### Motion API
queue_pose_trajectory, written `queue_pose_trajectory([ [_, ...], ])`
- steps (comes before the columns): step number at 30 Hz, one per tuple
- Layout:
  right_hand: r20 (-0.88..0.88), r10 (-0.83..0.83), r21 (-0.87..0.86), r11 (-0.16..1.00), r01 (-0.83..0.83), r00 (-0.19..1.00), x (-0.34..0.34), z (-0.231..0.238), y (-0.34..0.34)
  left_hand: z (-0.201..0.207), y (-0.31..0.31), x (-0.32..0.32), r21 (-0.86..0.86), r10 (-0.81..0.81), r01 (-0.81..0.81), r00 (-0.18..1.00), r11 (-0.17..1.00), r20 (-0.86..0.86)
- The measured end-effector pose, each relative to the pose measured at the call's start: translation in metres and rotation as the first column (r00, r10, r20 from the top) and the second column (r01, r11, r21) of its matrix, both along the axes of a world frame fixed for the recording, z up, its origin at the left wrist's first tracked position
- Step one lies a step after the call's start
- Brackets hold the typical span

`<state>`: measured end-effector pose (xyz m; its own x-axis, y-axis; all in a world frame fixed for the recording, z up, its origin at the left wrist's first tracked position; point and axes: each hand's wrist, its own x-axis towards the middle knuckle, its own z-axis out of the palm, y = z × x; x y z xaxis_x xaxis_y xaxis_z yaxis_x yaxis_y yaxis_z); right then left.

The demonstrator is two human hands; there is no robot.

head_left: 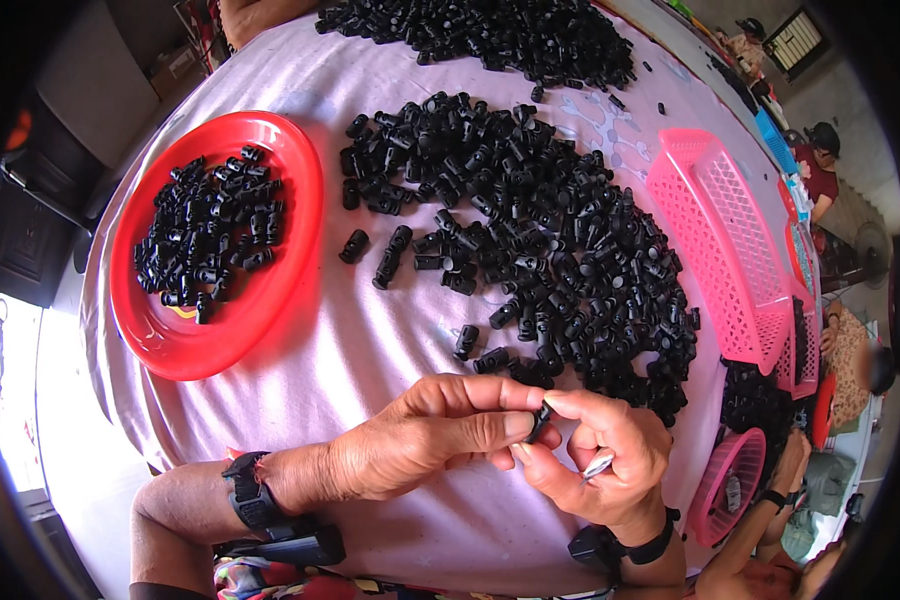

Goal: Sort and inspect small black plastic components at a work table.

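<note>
Your left hand (425, 435) is pinching a small black plastic piece (540, 420) between thumb and forefinger, low in the middle of the view, just above the near edge of the surface (370, 350). Your right hand (600, 455) meets it from the other side: its fingertips are closed on the same piece, and the curled fingers also clasp a thin, shiny metal sliver (598, 466) (too small to tell its exact shape). Both wrists carry dark, matte straps.

The piece is short, stubby and cylinder-like, and matches the big loose heap of black parts (550, 240) spread over the surface just beyond your hands. That heap is dense, glossy and knobbly, thinning to scattered single pieces at its left rim. A second heap (490, 35) lies at the far edge.

To your left sits a round, smooth red plastic plate (160, 340) with a shallow raised rim, holding a smaller cluster of the same black parts (210, 235). To your right stands a pink plastic basket (710, 230), rectangular with a lattice of fine holes; a smaller round pink basket (725, 485) sits near your right wrist.

The surface is covered in a pale lilac cloth, soft and faintly creased.
</note>
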<state>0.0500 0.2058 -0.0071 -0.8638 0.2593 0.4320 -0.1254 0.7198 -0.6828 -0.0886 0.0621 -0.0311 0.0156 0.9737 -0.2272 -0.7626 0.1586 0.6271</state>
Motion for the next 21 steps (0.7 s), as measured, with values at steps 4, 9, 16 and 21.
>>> queue_pose_trajectory([
  [4,-0.032,0.029,-0.055,0.998,-0.031,0.999,0.000,-0.004,0.000,-0.003,-0.001,0.002,-0.050,0.016,-0.010,0.994,0.999,0.111],
  [9,0.078,-0.087,0.052,0.995,0.083,0.993,0.004,0.009,-0.004,-0.003,-0.001,0.001,-0.071,0.050,-0.036,0.978,0.997,0.205],
  [16,0.189,-0.093,0.134,0.989,0.068,0.978,-0.001,0.007,-0.002,-0.004,0.000,0.004,-0.070,0.065,-0.051,0.976,0.996,0.207],
  [21,0.237,-0.109,0.159,0.985,0.073,0.965,0.000,0.004,-0.002,-0.006,0.001,0.007,-0.104,0.072,-0.058,0.988,0.993,0.139],
])
